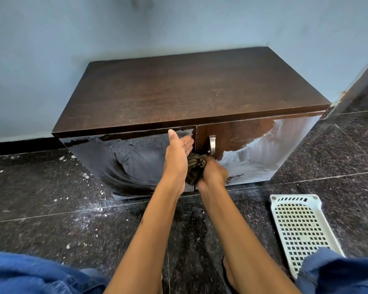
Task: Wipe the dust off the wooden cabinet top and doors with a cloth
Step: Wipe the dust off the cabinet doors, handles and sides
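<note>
Knees (30, 272): blue denim, at the lower corners of the view, either side of the forearms.

Foot (228, 272): bare, on the floor between the knees.

Floor (51, 187): dark speckled stone tiles, pale dust and flecks scattered near the cabinet.

Tray (300, 228): white plastic, perforated grid, lying flat on the floor to the right, apart from the cabinet.

Right hand (212, 172): fingers curled round the cloth (194, 168), gripping it against the doors just below the handle (212, 144).

Cloth: dark, striped, bunched, between the two hands, at the seam of the doors.

Left hand (176, 153): fingers straight and together, thumb raised, at the left door (125, 160) near its inner edge; whether it touches the door cannot be told.

Right door (263, 149): glossy, streaked with pale smears; metal handle near its inner edge.

Cabinet top (189, 90): dark brown wood, faint marks.

Wall (51, 60): pale blue, behind the cabinet.
</note>
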Demonstrator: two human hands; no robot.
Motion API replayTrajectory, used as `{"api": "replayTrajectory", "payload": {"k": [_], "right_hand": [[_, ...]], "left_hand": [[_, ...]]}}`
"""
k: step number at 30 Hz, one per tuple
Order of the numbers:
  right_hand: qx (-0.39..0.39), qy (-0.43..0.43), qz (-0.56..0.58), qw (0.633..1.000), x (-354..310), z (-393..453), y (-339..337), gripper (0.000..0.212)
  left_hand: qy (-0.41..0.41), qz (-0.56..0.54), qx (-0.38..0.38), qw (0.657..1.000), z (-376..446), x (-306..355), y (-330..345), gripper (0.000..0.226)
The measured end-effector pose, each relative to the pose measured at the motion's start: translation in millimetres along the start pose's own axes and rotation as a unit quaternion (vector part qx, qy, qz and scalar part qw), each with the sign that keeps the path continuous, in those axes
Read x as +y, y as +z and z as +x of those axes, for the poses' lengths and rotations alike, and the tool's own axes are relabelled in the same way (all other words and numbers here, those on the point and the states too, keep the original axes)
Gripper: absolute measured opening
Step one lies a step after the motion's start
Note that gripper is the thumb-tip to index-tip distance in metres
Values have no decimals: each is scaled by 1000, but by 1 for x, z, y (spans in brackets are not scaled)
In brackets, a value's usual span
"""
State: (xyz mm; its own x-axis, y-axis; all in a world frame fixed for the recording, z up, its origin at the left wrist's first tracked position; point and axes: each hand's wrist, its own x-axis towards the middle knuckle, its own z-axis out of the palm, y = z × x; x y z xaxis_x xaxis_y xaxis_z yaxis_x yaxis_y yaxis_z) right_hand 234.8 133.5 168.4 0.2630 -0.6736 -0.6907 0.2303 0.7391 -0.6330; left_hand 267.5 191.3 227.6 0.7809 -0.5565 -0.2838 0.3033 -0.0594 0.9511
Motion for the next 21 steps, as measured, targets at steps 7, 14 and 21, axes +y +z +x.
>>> {"api": "replayTrajectory", "payload": {"k": [7, 14, 21], "right_hand": [[-48, 26, 31, 998, 9, -4, -4, 18], [58, -141, 44, 987, -9, 8, -10, 20], [2, -367, -305, 879, -10, 22, -38, 25]], "left_hand": [[-3, 4, -4, 1000, 1, -1, 0, 71], [-8, 9, -24, 1000, 1, -6, 2, 71], [-30, 46, -85, 995, -4, -21, 30, 64]]}}
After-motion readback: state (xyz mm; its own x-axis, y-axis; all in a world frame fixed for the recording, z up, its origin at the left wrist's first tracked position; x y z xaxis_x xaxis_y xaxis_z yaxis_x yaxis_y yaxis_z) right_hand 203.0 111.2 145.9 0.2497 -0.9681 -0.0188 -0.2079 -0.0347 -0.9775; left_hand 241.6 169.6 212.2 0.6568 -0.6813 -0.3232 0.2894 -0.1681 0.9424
